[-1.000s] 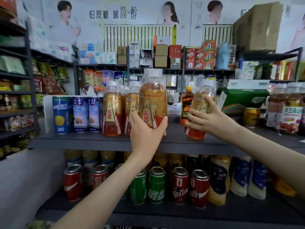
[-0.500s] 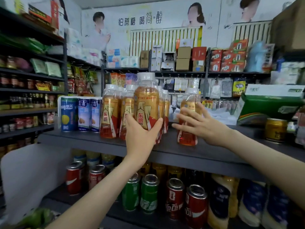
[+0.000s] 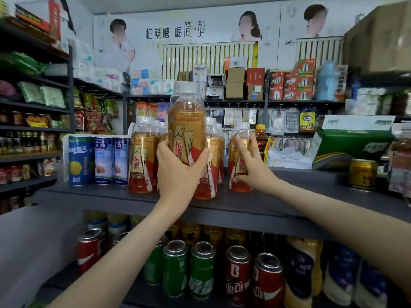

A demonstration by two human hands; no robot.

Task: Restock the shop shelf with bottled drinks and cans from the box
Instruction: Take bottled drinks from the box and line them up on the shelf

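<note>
My left hand (image 3: 178,174) grips a gold-labelled drink bottle (image 3: 186,123) by its lower half and holds it upright above the front of the dark shelf (image 3: 289,196). It hangs just in front of a row of matching bottles (image 3: 142,161). To the right, another such bottle (image 3: 239,156) stands on the shelf. My right hand (image 3: 253,167) rests against its right side with the fingers spread and the thumb at its base. No box is in view.
Blue cans (image 3: 81,161) stand left of the bottle row. A dark bottle (image 3: 261,141) is behind my right hand. A gold can (image 3: 362,174) and a green carton (image 3: 351,145) sit further right. Red and green cans (image 3: 200,270) fill the lower shelf.
My right hand set its bottle down on the shelf beside the row and loosened its hold, fingers now spread. My left hand still holds its bottle up. The view has swung left.
</note>
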